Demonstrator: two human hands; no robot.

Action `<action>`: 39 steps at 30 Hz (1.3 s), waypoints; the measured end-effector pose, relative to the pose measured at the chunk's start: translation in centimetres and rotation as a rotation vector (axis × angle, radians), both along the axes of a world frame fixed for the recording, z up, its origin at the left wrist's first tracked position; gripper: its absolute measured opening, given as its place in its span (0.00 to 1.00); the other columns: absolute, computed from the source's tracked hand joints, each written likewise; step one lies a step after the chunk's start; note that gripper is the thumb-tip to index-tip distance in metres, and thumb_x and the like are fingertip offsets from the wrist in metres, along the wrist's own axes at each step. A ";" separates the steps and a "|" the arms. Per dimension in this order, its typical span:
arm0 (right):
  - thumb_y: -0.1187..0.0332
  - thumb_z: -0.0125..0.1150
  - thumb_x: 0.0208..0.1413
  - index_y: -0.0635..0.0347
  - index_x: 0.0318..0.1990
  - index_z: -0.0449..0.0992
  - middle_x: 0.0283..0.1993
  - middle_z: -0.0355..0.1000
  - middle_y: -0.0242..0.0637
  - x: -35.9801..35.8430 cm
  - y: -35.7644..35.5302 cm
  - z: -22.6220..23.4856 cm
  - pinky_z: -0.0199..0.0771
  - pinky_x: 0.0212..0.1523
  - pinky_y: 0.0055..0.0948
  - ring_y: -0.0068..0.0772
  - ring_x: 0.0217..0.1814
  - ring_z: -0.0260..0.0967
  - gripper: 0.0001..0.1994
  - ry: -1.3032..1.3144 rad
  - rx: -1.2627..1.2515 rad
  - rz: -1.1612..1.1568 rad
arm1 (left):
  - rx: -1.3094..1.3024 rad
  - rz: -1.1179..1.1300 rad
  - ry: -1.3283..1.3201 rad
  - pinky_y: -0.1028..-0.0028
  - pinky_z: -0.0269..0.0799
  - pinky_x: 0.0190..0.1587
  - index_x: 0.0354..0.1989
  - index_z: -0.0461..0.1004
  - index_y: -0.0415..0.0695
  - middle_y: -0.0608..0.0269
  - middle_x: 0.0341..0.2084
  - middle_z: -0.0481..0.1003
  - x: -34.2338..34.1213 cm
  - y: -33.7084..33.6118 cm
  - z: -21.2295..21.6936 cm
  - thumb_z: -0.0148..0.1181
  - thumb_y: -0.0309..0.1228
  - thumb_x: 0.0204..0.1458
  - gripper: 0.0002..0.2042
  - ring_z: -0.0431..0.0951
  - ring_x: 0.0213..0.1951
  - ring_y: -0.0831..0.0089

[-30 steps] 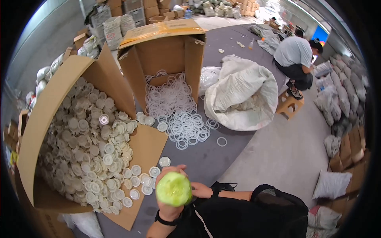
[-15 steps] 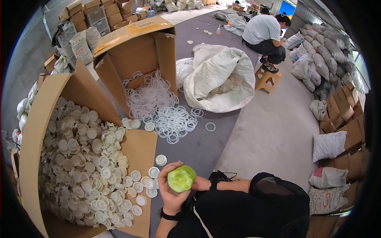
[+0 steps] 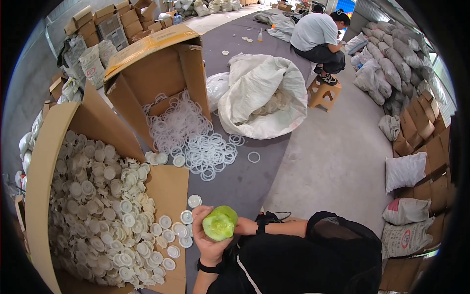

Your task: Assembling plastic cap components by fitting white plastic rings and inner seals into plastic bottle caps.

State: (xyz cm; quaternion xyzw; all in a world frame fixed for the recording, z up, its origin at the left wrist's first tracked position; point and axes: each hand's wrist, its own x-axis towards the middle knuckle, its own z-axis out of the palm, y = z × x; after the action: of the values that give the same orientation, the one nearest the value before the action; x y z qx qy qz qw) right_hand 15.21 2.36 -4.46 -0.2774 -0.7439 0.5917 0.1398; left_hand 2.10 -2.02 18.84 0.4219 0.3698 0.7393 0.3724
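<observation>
While the left hand (image 3: 209, 251) clasps the green fruit (image 3: 220, 223) at lower centre, light pressure seems best; the right hand (image 3: 246, 226) hides its grip.

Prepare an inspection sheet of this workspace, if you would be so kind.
Surface: grey table, strewn with parts.
Things in hand: green fruit, its flesh exposed.
Clutter: caps heaped in a tipped box and spilling out; ring pile before another box; open white sack.
Hands: left hand grips the fruit; right hand is beside it, fingers hidden.
Cables: none identifiable; a black item near the right hand is unclear.
Surroundings: person, feet on a stool; stacked sacks.
</observation>
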 end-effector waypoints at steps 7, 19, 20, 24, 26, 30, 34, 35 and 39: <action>0.63 0.51 0.47 0.63 0.38 0.68 0.36 0.68 0.45 0.8 -0.4 2.3 0.64 0.41 0.32 0.42 0.40 0.65 0.14 -0.031 -0.092 -0.046 | -0.123 -0.088 -0.318 0.70 0.58 0.50 0.48 0.56 0.41 0.58 0.43 0.59 1.6 0.5 0.5 0.59 0.24 0.28 0.32 0.62 0.46 0.67; 0.60 0.49 0.47 0.62 0.39 0.69 0.38 0.69 0.44 3.9 0.5 6.5 0.63 0.43 0.31 0.40 0.41 0.66 0.16 -0.280 -0.241 0.032 | -0.490 -0.133 -0.281 0.74 0.59 0.48 0.45 0.55 0.40 0.60 0.40 0.62 1.6 5.8 -11.5 0.55 0.17 0.38 0.23 0.64 0.44 0.72; 0.61 0.50 0.48 0.63 0.39 0.69 0.37 0.69 0.43 4.2 0.6 6.5 0.64 0.43 0.29 0.36 0.41 0.66 0.16 -0.291 -0.239 0.028 | -0.549 -0.120 -0.285 0.75 0.59 0.47 0.45 0.55 0.40 0.60 0.40 0.62 1.6 6.2 -13.0 0.55 0.17 0.38 0.23 0.64 0.43 0.73; 0.63 0.49 0.49 0.65 0.40 0.68 0.36 0.69 0.42 5.6 1.1 6.2 0.64 0.42 0.26 0.32 0.40 0.66 0.15 -0.296 -0.265 -0.034 | -0.681 -0.100 -0.129 0.77 0.64 0.42 0.42 0.57 0.39 0.60 0.38 0.64 1.6 8.4 -17.6 0.58 0.19 0.37 0.22 0.67 0.38 0.74; 0.62 0.49 0.49 0.64 0.40 0.68 0.37 0.69 0.42 6.5 1.5 6.0 0.64 0.42 0.28 0.34 0.40 0.66 0.16 -0.276 -0.268 -0.065 | -0.715 -0.101 -0.068 0.77 0.64 0.41 0.42 0.57 0.38 0.59 0.37 0.64 1.6 9.5 -18.9 0.58 0.19 0.37 0.22 0.68 0.38 0.74; 0.62 0.49 0.49 0.65 0.39 0.68 0.36 0.70 0.42 8.3 2.5 5.6 0.65 0.41 0.28 0.35 0.39 0.67 0.15 -0.257 -0.290 -0.130 | -0.796 -0.084 -0.011 0.77 0.64 0.41 0.42 0.57 0.38 0.59 0.37 0.64 2.1 11.7 -21.1 0.58 0.19 0.35 0.23 0.68 0.38 0.73; 0.63 0.49 0.50 0.65 0.40 0.68 0.35 0.69 0.40 9.5 3.3 5.3 0.64 0.41 0.26 0.31 0.39 0.66 0.15 -0.281 -0.293 -0.138 | -0.718 -0.097 -0.065 0.76 0.64 0.42 0.42 0.56 0.38 0.58 0.37 0.64 3.0 14.1 -22.9 0.57 0.20 0.35 0.23 0.67 0.39 0.72; 0.63 0.49 0.50 0.65 0.40 0.68 0.35 0.69 0.40 9.7 3.6 5.4 0.64 0.41 0.26 0.31 0.39 0.66 0.15 -0.287 -0.308 -0.142 | -0.692 -0.111 -0.073 0.76 0.63 0.43 0.43 0.56 0.38 0.58 0.38 0.63 3.1 14.5 -23.4 0.57 0.20 0.35 0.23 0.67 0.40 0.72; 0.63 0.48 0.51 0.66 0.41 0.67 0.35 0.70 0.40 10.4 4.8 5.3 0.64 0.41 0.26 0.31 0.39 0.67 0.15 -0.310 -0.310 -0.155 | -0.696 -0.102 0.040 0.75 0.63 0.43 0.42 0.59 0.38 0.59 0.37 0.64 3.2 15.3 -22.8 0.60 0.22 0.34 0.24 0.67 0.40 0.71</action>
State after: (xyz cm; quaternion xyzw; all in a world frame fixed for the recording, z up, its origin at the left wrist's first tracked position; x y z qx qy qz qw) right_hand 25.59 7.11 0.81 -0.4394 -0.6331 0.6368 0.0244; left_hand 5.28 13.33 -3.93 0.3018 0.5852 0.5410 0.5232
